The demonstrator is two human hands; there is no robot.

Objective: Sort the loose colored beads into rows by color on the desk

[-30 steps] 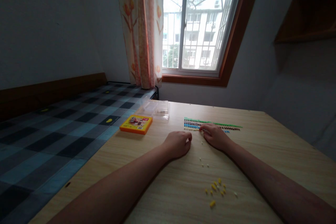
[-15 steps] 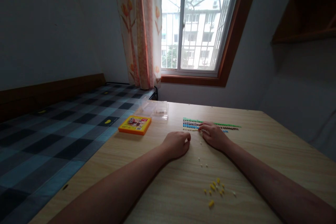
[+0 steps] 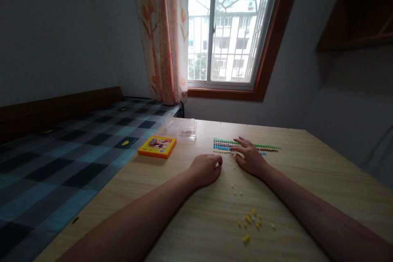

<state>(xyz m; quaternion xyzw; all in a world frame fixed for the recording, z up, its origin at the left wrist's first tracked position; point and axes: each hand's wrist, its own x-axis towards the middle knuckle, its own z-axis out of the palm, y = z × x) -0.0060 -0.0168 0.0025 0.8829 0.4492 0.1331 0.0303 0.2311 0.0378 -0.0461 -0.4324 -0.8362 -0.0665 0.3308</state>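
Observation:
My right hand (image 3: 250, 157) is over the rows of small pieces with its fingers spread. Its fingertips hang over or touch the rows; I cannot tell which. The rows are green (image 3: 267, 146), brown (image 3: 272, 150) and blue (image 3: 220, 147), with a shorter pale yellow row (image 3: 218, 152) nearest me. To the left, my left hand (image 3: 205, 169) rests on the table, fingers curled in towards the thumb; whatever they may hold is hidden. Several loose pale pieces (image 3: 234, 168) lie on the near side of the hands.
Closer to me is a scatter of yellow pieces (image 3: 248, 218) on the wooden table (image 3: 190, 229). Left of my hands lies a flat orange-yellow box (image 3: 158, 146), with a clear plastic case (image 3: 188, 129) behind it. A checked bed cover (image 3: 92, 151) borders the table's left edge.
My right hand's fingers have lifted and spread apart from a bunched pose at the pale row. My left hand stays where it was.

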